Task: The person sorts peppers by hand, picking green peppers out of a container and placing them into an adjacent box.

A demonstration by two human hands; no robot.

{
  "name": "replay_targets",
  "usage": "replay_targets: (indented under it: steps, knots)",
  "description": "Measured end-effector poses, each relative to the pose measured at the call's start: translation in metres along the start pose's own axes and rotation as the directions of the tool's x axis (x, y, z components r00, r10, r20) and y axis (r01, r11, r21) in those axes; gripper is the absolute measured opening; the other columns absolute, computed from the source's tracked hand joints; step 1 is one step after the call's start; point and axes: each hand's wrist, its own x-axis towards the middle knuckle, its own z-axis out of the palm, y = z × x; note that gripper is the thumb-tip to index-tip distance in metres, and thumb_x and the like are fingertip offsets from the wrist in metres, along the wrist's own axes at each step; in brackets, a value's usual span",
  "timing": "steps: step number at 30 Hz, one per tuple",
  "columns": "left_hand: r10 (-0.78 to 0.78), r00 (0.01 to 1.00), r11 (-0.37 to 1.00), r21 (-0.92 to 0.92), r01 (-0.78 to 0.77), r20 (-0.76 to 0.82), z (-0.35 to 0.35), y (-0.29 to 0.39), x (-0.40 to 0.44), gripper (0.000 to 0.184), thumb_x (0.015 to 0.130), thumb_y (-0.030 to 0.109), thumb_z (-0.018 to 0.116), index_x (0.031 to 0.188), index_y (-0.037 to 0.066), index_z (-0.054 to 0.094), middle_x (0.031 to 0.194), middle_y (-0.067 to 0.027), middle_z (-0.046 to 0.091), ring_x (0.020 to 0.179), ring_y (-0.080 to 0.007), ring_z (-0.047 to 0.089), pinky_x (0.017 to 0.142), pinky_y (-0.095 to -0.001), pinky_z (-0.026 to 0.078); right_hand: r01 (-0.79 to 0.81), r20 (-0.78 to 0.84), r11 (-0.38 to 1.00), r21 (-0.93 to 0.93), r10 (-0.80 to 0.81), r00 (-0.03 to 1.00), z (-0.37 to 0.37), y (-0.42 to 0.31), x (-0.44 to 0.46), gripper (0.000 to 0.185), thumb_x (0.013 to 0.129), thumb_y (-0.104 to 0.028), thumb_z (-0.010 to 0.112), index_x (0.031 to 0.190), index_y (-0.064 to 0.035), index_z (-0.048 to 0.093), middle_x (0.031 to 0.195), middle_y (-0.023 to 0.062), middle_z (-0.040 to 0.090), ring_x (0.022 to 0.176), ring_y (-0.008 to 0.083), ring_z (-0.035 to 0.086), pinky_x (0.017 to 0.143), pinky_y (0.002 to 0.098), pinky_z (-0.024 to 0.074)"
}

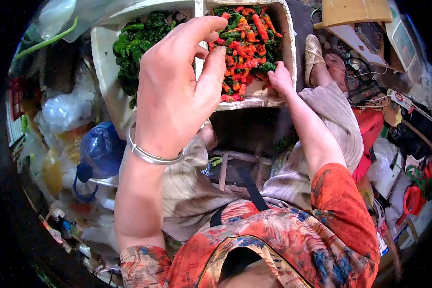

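Note:
My left hand is raised close to the camera, with a silver bangle on the wrist. Its fingers curve and the thumb stands apart from them, with nothing visibly held. Behind it, a white foam box has two compartments. Dark green peppers fill the left one, partly hidden by my left hand. Wrinkled red peppers, mixed with green ones, lie in the right one. At that compartment's lower right, my right hand has its fingers closed at a green pepper.
A blue plastic bag and a clear bag lie to the left. A sandaled foot stands right of the box. Cables, wooden pieces and a red cloth crowd the right side. A low wooden frame shows between my legs.

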Motion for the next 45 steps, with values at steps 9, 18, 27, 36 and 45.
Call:
replay_targets:
  steps: [9,18,27,36,45]
  knots:
    - [0.006,1.000,1.000,0.008,-0.006,0.003,0.008,-0.001,0.006,0.031,0.086,-0.003,0.058,0.116,0.003,0.062,0.097,-0.0046,0.066,0.075,-0.0056,0.058,0.073,-0.0219,0.048,-0.048,-0.042,0.967,0.251,0.060,0.997,0.014,-0.012,0.005,0.065,0.074,-0.017,0.072,0.128,-0.0101,0.037,0.123,0.0230,0.049,0.111,0.0385,0.053,0.094,0.0444,0.0446]
    - [-0.009,1.000,0.999,0.040,0.008,0.025,0.007,0.002,0.002,0.030,0.085,-0.002,0.059,0.115,0.002,0.061,0.096,-0.0045,0.065,0.075,-0.0058,0.057,0.071,-0.0217,0.048,-0.156,0.022,0.844,0.512,0.169,0.985,0.032,-0.020,0.001,0.065,0.076,-0.020,0.070,0.131,-0.0076,0.037,0.120,0.0182,0.056,0.106,0.0331,0.058,0.091,0.0409,0.0458]
    - [0.090,0.996,0.992,-0.092,-0.092,-0.025,0.020,-0.005,0.006,0.026,0.081,-0.001,0.061,0.107,-0.001,0.062,0.085,-0.0120,0.065,0.064,-0.0162,0.062,0.057,-0.0274,0.049,-0.177,0.082,0.898,0.402,0.158,0.984,0.032,-0.034,-0.039,0.067,0.072,-0.022,0.072,0.129,-0.0070,0.040,0.113,0.0200,0.061,0.105,0.0336,0.060,0.091,0.0417,0.0466]
    - [0.011,1.000,0.995,-0.100,-0.010,0.003,0.015,0.003,0.002,0.026,0.081,-0.001,0.061,0.107,-0.001,0.062,0.086,-0.0118,0.066,0.063,-0.0164,0.062,0.057,-0.0280,0.049,-0.169,0.018,0.978,0.126,0.168,0.986,0.007,-0.033,-0.045,0.084,0.073,-0.023,0.067,0.144,-0.0081,0.023,0.107,0.0215,0.063,0.101,0.0368,0.062,0.090,0.0454,0.0479]
    - [-0.015,0.999,1.000,0.003,0.015,0.044,0.009,0.005,0.003,0.028,0.083,-0.001,0.061,0.111,0.001,0.062,0.090,-0.0091,0.065,0.070,-0.0135,0.060,0.065,-0.0265,0.049,-0.108,0.029,0.991,0.075,0.106,0.994,0.001,-0.017,-0.002,0.086,0.071,-0.025,0.069,0.144,-0.0120,0.025,0.112,0.0221,0.063,0.106,0.0373,0.060,0.092,0.0445,0.0465]
